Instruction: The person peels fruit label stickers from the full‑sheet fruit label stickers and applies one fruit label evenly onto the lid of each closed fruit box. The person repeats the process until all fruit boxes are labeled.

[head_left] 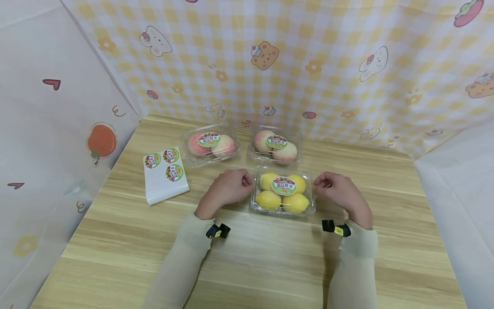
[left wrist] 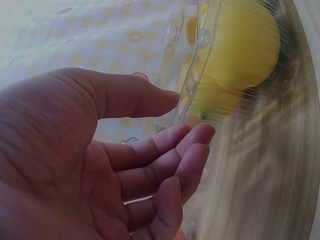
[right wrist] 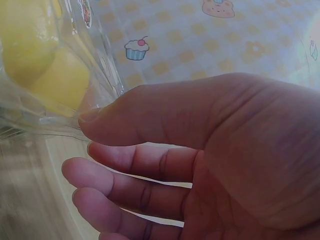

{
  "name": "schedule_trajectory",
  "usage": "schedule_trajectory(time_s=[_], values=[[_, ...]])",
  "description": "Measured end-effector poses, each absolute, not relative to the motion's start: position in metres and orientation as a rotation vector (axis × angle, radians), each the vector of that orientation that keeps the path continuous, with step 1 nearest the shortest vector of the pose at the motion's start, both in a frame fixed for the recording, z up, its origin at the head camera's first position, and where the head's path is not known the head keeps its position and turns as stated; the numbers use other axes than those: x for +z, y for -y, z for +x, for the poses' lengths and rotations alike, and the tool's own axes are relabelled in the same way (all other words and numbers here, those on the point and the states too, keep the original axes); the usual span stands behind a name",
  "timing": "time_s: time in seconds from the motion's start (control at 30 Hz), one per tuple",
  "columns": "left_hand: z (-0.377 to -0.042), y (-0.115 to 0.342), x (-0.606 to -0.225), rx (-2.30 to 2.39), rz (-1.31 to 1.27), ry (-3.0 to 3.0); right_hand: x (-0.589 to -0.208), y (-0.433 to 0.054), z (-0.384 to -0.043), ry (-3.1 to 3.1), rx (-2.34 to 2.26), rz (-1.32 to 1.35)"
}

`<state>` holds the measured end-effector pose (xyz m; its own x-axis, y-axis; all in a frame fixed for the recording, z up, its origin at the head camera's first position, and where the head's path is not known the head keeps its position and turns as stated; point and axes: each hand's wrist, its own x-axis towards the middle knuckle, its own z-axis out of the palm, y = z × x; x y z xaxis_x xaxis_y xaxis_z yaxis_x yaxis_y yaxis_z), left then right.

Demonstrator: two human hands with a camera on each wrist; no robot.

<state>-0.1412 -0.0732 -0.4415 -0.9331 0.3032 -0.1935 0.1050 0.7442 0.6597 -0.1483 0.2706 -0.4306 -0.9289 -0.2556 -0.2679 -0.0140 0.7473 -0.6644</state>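
A clear plastic box of yellow lemons (head_left: 269, 200) with a round printed sticker (head_left: 284, 186) on its lid stands in front of the person, between both hands. My left hand (head_left: 233, 187) is at the box's left side. In the left wrist view, the thumb (left wrist: 150, 100) is at the box's rim and the loosely bent fingers (left wrist: 150, 175) lie below it, with a gap between. At the right side is my right hand (head_left: 341, 193). Its thumb (right wrist: 130, 117) reaches the box's edge in the right wrist view, the other fingers spread below.
Behind the lemons stand two clear boxes of pink-and-cream peaches, one at left (head_left: 224, 146) and one at right (head_left: 284, 153), each with a round sticker. A white sticker sheet (head_left: 160, 187) with several round stickers lies at left. A patterned cloth (head_left: 231, 51) hangs behind the wooden table (head_left: 266, 266).
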Motion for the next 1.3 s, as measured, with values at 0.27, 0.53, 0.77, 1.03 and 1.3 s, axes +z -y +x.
schedule_trajectory(time_s=[0.27, 0.53, 0.77, 1.03, 1.3], values=[[-0.1417, 0.0728, -0.4419, 0.987, 0.315, -2.654, -0.4306, -0.2699, -0.1489, -2.602, -0.987, -0.221], [-0.1419, 0.0718, -0.4422, 0.997, 0.317, -2.66, -0.4303, -0.27, -0.1486, -2.601, -0.989, -0.22], [-0.143, 0.0714, -0.4462, 1.0, 0.333, -2.665, -0.4302, -0.2704, -0.1483, -2.607, -0.986, -0.215], [-0.1427, 0.0708, -0.4454, 1.0, 0.336, -2.668, -0.4296, -0.2706, -0.1482, -2.606, -0.991, -0.217], [-0.1407, 0.0707, -0.4419, 0.999, 0.336, -2.66, -0.4285, -0.2702, -0.1476, -2.612, -0.982, -0.228]])
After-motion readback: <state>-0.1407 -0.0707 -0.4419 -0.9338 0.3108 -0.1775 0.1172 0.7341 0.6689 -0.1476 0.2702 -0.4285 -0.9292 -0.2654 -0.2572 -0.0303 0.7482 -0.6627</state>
